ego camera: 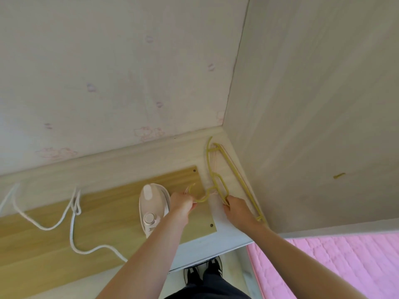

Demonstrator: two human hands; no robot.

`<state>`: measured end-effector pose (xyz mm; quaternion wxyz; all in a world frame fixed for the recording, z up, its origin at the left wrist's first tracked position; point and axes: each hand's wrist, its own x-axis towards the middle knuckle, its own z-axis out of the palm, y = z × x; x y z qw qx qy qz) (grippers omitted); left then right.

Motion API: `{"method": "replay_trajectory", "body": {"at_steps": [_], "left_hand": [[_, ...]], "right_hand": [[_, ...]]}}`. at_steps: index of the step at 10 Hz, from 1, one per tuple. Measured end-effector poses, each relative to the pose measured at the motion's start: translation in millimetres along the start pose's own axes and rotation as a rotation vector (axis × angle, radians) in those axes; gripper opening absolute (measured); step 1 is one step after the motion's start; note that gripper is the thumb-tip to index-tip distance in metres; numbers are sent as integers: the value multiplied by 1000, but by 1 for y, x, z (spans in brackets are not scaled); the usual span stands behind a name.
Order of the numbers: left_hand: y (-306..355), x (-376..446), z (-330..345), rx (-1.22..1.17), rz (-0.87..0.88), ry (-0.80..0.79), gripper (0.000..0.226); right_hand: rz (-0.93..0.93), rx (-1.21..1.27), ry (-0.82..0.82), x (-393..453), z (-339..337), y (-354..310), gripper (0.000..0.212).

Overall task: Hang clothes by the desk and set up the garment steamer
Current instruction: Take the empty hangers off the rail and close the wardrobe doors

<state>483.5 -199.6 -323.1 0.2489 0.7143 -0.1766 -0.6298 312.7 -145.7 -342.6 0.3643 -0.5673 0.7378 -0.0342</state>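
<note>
Yellow hangers (218, 182) lying on the tabletop (226, 236) corner beside the white steamer (151, 203), your left hand (182, 202) and right hand (237, 209) each in a closed grip on one

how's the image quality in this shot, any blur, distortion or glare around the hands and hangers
Head view: soft, even daylight, no glare or hard shadows. Wide-angle distortion bends the desk edge and leans the walls. The left hand, right hand and yellow hangers look slightly soft, while the white garment steamer and its cord read clearly; the faint pink hanger beneath is hard to make out.
</note>
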Motion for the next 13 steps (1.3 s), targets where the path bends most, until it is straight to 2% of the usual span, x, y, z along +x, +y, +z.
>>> {"method": "replay_trajectory", "body": {"at_steps": [1, 2, 5, 7, 8, 9, 11, 12, 13], "left_hand": [[-4, 7, 3, 327, 105, 136, 23], [-2, 11, 5, 480, 137, 173, 26], [-3, 6, 11, 544, 227, 201, 33], [-3, 1, 14, 547, 196, 170, 34], [-4, 0, 17, 555, 189, 170, 33], [-10, -1, 20, 544, 203, 183, 34], [-22, -9, 18, 571, 279, 219, 29], [-31, -14, 16, 639, 368, 224, 33], [-44, -23, 13, 715, 450, 235, 43]], "right_hand": [[-31, -40, 18, 3, 5, 0, 15], [-51, -109, 45, 6, 7, 3, 16], [-133, -360, 40, 7, 8, 10, 25], [-159, -416, 21, 6, 9, 13, 27], [-159, -464, 66, 0, 6, 8, 31], [-214, -518, 128, -3, 3, 5, 48], [-215, -516, 118, -10, -1, 9, 31], [-184, -512, 79, -13, -5, 9, 32], [-188, -531, 126, -20, -11, 5, 31]]}}
